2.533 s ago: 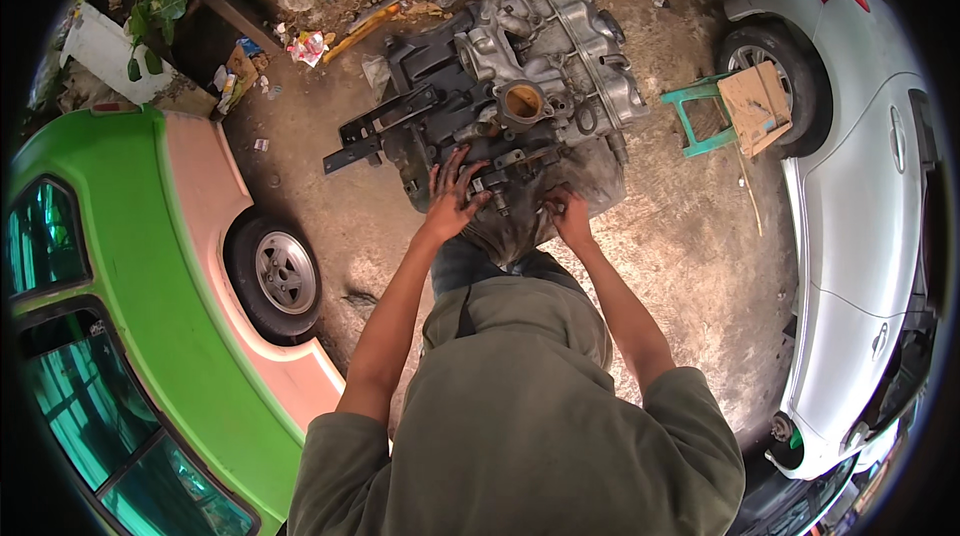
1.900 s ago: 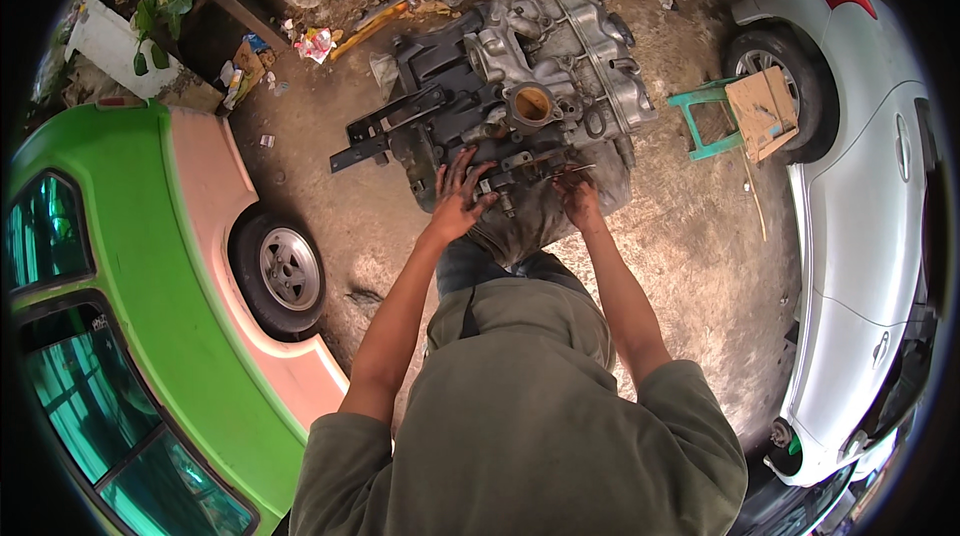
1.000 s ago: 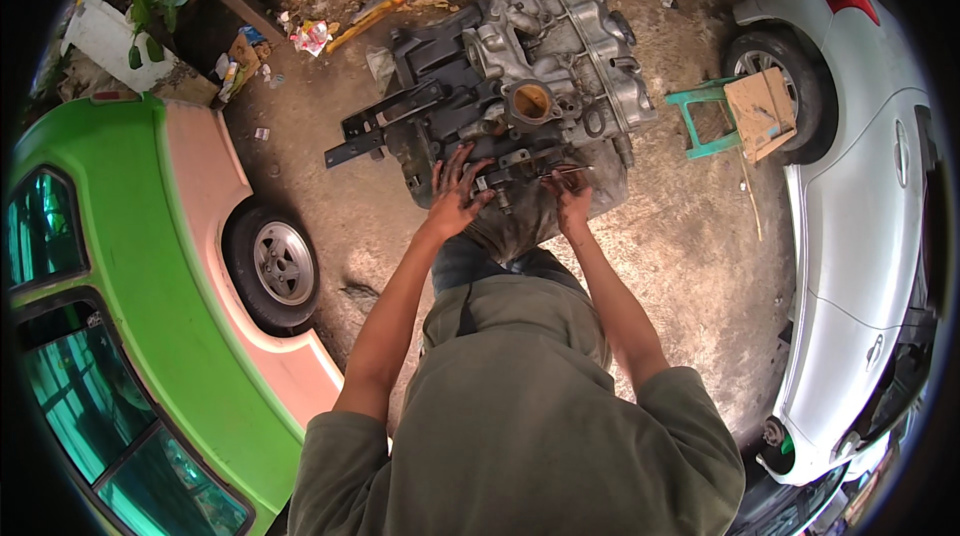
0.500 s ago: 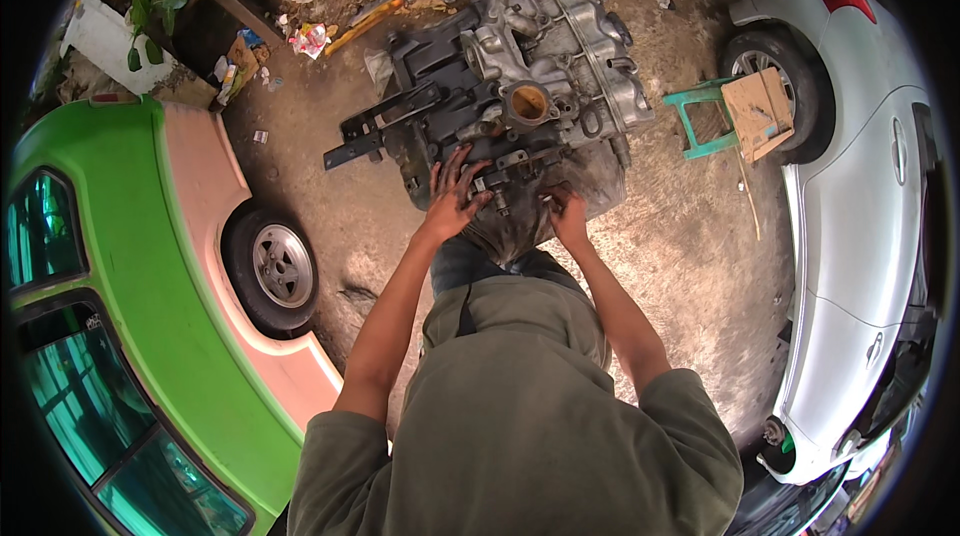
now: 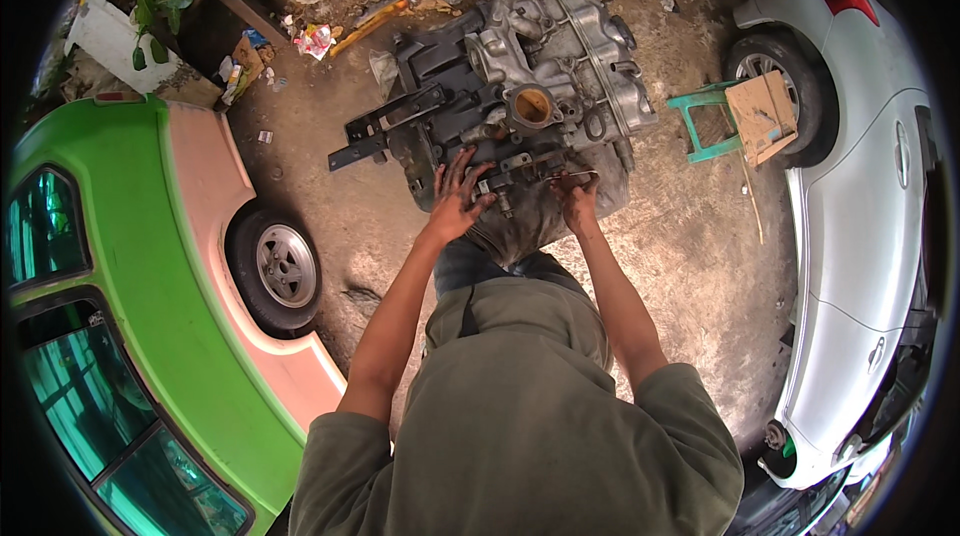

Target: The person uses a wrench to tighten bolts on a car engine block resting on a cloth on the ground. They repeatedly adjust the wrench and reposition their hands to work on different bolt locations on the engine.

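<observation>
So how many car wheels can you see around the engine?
2. One silver-rimmed wheel is on the green and pink car at left; one wheel is on the white car at upper right, behind the teal stool. Others may be hidden.

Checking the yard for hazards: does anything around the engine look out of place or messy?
Yes. The engine sits straight on the dirt, both hands on it. Litter lies behind it, and cardboard sits askew on a green stool.

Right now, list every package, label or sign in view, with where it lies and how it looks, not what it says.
Snack wrapper: on the ground at upper left, crumpled, red, white and yellow.
Small carton: beside the plants at upper left, brown with a blue patch.
Cardboard sheet: on the green stool, flat, brown.
</observation>
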A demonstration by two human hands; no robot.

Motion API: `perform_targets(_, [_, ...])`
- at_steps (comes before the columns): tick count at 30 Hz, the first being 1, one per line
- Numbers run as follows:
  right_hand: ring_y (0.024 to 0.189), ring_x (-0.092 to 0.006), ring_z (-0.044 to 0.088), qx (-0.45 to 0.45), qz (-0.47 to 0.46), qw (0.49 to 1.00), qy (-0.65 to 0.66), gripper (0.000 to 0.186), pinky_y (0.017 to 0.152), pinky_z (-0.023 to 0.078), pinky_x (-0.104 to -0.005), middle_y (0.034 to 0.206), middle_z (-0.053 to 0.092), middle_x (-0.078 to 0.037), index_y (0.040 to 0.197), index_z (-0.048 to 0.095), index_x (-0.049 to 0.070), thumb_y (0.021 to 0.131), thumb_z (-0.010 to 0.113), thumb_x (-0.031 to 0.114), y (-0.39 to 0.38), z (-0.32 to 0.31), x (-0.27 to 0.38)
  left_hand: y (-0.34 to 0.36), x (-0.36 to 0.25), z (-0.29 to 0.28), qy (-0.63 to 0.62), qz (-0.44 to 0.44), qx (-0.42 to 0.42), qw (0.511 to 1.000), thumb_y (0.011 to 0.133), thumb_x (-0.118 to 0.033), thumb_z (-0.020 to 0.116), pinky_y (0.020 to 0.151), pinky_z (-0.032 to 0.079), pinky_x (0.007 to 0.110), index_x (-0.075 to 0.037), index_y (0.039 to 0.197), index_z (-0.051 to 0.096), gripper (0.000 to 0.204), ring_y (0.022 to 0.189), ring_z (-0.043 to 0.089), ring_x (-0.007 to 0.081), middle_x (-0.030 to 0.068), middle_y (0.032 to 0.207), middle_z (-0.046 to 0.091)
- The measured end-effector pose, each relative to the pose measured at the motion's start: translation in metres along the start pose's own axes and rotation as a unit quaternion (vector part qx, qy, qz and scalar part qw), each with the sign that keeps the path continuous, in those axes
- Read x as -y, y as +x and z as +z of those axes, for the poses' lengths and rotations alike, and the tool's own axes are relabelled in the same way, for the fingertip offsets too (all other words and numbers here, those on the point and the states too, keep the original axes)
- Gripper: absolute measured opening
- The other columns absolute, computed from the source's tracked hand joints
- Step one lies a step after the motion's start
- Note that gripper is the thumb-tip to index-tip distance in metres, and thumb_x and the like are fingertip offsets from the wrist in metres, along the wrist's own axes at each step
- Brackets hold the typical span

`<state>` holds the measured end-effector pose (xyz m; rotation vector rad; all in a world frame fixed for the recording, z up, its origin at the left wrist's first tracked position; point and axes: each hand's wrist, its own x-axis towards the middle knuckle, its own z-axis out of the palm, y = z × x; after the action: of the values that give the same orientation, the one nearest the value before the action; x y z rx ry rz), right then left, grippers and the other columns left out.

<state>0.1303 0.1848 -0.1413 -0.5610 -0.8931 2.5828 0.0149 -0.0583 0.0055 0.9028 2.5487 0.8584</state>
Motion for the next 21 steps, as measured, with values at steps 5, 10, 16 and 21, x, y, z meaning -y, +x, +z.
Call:
perform_targets(5, [0.104, -0.0309, 0.062, 0.028, 0.011, 1.0, 0.0, 0.083, 0.09, 0.052, -0.0482, 0.12, 0.058, -0.015, 0.144, 0.011, 0.034, 0.087, 0.07, 0.021, 0.003, -0.009, -0.004, 0.0, 0.0, 0.0, -0.002, -0.006, 0.01, 1.0, 0.09, -0.052, 0.054, 0.118, 0.004, 0.05, -0.027, 0.14, 0.044, 0.058, 0.148, 0.013, 0.0255, 0.0072, 0.157, 0.022])
perform_targets(10, [0.105, -0.0282, 0.062, 0.077, -0.022, 0.994, -0.073, 0.08, 0.093, 0.05, -0.0479, 0.119, 0.06, -0.012, 0.145, 0.009, 0.037, 0.09, 0.066, 0.021, 0.006, -0.016, -0.009, 0.0, 0.0, -0.001, -0.004, -0.018, 0.024, 1.0, 0.09, -0.054, 0.053, 0.118, 0.003, 0.05, -0.026, 0.141, 0.044, 0.058, 0.148, 0.011, 0.0252, 0.0077, 0.158, 0.02])
perform_targets(16, [0.107, -0.0284, 0.06, 0.006, 0.063, 0.995, 0.077, 0.076, 0.092, 0.05, -0.0459, 0.12, 0.059, -0.012, 0.141, 0.017, 0.037, 0.087, 0.068, 0.02, 0.006, -0.016, -0.01, 0.0, 0.001, 0.0, -0.003, -0.014, 0.021, 1.0, 0.09, -0.054, 0.052, 0.118, 0.003, 0.05, -0.027, 0.141, 0.043, 0.059, 0.148, 0.011, 0.0255, 0.0076, 0.158, 0.02])
perform_targets(21, [0.108, -0.032, 0.059, 0.042, 0.054, 0.983, 0.17, 0.072, 0.093, 0.047, -0.0485, 0.117, 0.059, -0.015, 0.135, 0.024, 0.037, 0.083, 0.068, 0.014, 0.002, -0.024, -0.026, 0.0, 0.002, 0.002, 0.004, -0.004, 0.009, 1.0, 0.09, -0.054, 0.053, 0.117, 0.004, 0.051, -0.027, 0.141, 0.043, 0.058, 0.148, 0.011, 0.0259, 0.0081, 0.157, 0.021])
